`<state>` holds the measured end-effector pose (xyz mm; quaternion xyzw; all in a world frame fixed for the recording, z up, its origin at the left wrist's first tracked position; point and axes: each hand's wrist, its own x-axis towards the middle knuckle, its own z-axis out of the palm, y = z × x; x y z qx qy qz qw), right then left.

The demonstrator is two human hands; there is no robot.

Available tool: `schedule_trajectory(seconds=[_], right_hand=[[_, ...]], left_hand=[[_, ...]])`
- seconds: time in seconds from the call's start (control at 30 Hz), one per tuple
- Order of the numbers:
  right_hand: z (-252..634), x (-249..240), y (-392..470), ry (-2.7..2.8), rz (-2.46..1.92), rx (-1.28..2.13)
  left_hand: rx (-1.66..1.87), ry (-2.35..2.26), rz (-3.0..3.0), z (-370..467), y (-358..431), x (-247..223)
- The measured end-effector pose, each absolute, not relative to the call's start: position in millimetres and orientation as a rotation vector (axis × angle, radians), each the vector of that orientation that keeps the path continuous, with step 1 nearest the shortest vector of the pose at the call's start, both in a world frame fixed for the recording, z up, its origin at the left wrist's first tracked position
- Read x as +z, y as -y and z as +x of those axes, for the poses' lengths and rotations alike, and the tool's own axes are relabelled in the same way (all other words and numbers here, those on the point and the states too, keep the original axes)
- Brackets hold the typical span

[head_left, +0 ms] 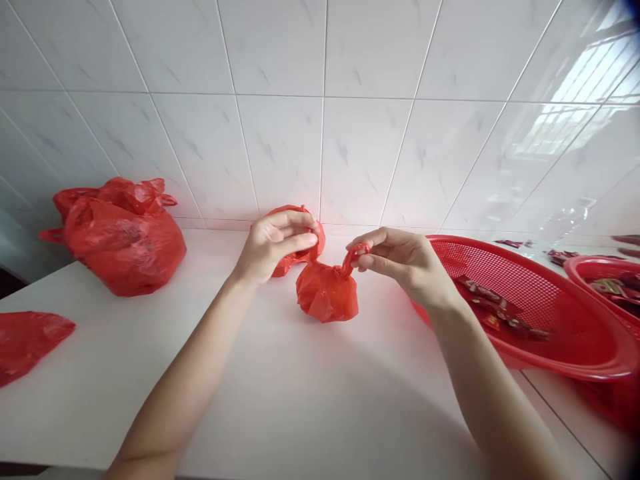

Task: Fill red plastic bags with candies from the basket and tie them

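Note:
A small, rounded red plastic bag (327,293) is between my hands, bunched at its neck, low over the white counter. My left hand (277,241) pinches its left handle between thumb and fingers. Its right handle, twisted into a strand, is pinched in my right hand (393,257). Behind my left hand, against the wall, sits another red plastic bag (285,265), partly hidden by that hand. What the small bag contains does not show through the plastic.
A large, full red bag (125,240) stands at the left, with a flat red bag (33,340) nearer. Right, a red mesh basket (540,287) holds small wrapped packets (500,310). Beyond it is another red basket (590,267). Part of another hand (629,245) shows at the right edge.

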<state>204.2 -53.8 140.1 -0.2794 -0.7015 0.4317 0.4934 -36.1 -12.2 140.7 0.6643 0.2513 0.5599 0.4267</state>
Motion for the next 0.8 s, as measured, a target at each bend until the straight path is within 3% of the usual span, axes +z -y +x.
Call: schedule_trajectory(seconds=[0.37,0.63,0.8], right_hand=[[189,130,53,1.814,-0.521,0.929],[177,98,32,1.975,-0.598,1.401],[167,79,26,1.958,-0.722,1.494]], left_hand=[[1.369,-0.681,1.768,-2,38,130],[1.494,-0.638,1.710,-3,44,137],[1.662,-0.649,1.661,-9,38,139]])
